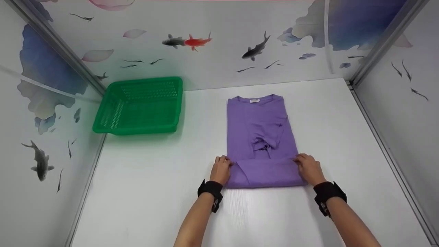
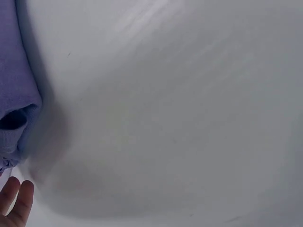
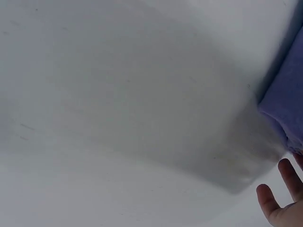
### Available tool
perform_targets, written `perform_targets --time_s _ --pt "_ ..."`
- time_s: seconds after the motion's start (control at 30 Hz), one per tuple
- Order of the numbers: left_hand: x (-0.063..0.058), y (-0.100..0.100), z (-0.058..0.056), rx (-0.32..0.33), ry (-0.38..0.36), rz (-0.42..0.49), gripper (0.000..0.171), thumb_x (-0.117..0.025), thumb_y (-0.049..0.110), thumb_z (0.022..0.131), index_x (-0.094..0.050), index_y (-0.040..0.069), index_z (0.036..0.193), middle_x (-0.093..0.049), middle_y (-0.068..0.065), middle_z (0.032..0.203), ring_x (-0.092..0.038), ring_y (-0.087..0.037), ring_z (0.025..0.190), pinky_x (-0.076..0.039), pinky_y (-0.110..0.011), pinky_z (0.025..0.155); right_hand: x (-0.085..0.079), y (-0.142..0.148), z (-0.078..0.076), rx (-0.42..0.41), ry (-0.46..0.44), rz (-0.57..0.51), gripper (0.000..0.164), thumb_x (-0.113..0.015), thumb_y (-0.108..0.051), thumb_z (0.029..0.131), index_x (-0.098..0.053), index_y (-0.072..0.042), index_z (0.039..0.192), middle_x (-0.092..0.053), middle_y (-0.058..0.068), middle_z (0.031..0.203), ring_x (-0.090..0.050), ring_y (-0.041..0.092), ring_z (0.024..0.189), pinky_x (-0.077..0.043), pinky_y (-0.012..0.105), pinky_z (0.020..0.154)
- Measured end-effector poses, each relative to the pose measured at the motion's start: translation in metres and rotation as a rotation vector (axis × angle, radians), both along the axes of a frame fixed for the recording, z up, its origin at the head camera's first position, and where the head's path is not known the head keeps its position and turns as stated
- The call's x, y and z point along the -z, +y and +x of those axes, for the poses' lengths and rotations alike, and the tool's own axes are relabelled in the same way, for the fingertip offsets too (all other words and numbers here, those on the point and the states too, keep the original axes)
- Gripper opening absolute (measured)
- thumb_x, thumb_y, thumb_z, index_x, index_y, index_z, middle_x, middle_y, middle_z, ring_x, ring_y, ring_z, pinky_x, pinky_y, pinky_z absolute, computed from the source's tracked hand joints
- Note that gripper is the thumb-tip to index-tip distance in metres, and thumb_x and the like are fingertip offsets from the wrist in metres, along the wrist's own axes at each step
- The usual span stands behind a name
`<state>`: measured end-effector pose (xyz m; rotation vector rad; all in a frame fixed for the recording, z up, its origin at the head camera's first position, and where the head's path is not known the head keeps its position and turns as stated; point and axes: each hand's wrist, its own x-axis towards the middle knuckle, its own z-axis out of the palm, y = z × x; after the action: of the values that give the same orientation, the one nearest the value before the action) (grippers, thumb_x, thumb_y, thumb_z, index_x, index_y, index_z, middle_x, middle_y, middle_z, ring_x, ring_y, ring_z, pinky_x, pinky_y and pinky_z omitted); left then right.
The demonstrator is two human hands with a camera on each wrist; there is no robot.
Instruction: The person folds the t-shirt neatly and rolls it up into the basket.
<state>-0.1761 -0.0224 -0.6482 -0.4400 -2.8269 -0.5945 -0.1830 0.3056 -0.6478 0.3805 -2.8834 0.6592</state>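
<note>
A purple shirt (image 1: 264, 113) lies on the white table, its sides folded inward and its neckline with a white label at the far end. Part of a sleeve sits bunched in the middle. The near end is turned up into a flat band across the front. At the band's left corner my left hand (image 1: 221, 169) pinches the cloth between thumb and fingers. My right hand (image 1: 309, 168) pinches the opposite corner. In the left wrist view the folded shirt edge (image 2: 16, 75) shows above two fingertips. The right wrist view has the other edge (image 3: 286, 94) beside spread fingers.
A green plastic basket (image 1: 147, 130) with slotted walls stands at the back left of the table (image 1: 164, 192). White panels (image 1: 219, 68) printed with fish and leaves enclose the table at the back and both sides. Black straps circle both wrists.
</note>
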Motion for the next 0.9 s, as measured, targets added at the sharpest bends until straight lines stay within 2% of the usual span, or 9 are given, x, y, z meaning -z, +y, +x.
perform_targets --time_s 0.13,0.3,0.4,0.5,0.7,0.9 --pt "-0.003 -0.006 0.009 0.039 0.052 0.034 0.014 -0.061 0.007 0.081 -0.070 0.009 0.091 -0.057 -0.007 0.102 -0.050 -0.024 0.096 -0.045 -0.036 0.069 -0.004 0.005 0.011 -0.039 0.051 -0.014 0.019 -0.060 0.006 0.077 -0.066 0.000 0.094 -0.057 0.018 0.111 -0.053 0.039 0.098 -0.042 0.054 0.065" --pt "-0.003 -0.012 0.032 0.146 0.123 0.049 0.016 -0.065 0.011 0.080 -0.068 0.009 0.095 -0.057 -0.004 0.104 -0.050 -0.020 0.100 -0.042 -0.035 0.074 -0.004 0.011 0.033 -0.121 0.215 -0.062 0.023 -0.067 0.010 0.068 -0.067 -0.001 0.088 -0.060 0.018 0.100 -0.056 0.037 0.089 -0.044 0.050 0.063" --pt "0.000 -0.016 0.046 0.216 0.172 0.014 0.016 -0.067 0.016 0.079 -0.068 0.012 0.094 -0.058 -0.001 0.102 -0.051 -0.017 0.098 -0.041 -0.032 0.075 -0.001 0.012 0.047 -0.173 0.273 -0.077 0.027 -0.073 0.007 0.062 -0.067 -0.003 0.086 -0.061 0.015 0.095 -0.057 0.033 0.086 -0.044 0.048 0.064" --pt "0.004 -0.018 0.055 0.254 0.212 -0.045 0.017 -0.068 0.020 0.078 -0.068 0.014 0.095 -0.059 0.002 0.099 -0.053 -0.015 0.095 -0.039 -0.031 0.075 0.004 0.011 0.057 -0.206 0.289 -0.053 0.031 -0.076 0.004 0.059 -0.067 -0.004 0.087 -0.061 0.012 0.094 -0.057 0.030 0.087 -0.042 0.048 0.065" --pt "0.010 -0.020 0.058 0.265 0.192 -0.099 0.021 -0.071 0.022 0.076 -0.068 0.016 0.096 -0.060 0.004 0.097 -0.054 -0.013 0.093 -0.038 -0.031 0.075 0.019 0.011 0.060 -0.246 0.318 0.015 0.035 -0.075 0.002 0.058 -0.067 -0.002 0.091 -0.063 0.010 0.094 -0.057 0.028 0.088 -0.042 0.048 0.067" --pt "0.016 -0.020 0.058 0.290 0.163 -0.102 0.025 -0.072 0.018 0.072 -0.068 0.016 0.097 -0.062 0.004 0.098 -0.055 -0.013 0.094 -0.039 -0.030 0.074 0.025 0.012 0.061 -0.230 0.327 -0.027 0.038 -0.072 0.008 0.057 -0.068 -0.001 0.093 -0.064 0.011 0.094 -0.058 0.028 0.087 -0.041 0.049 0.070"
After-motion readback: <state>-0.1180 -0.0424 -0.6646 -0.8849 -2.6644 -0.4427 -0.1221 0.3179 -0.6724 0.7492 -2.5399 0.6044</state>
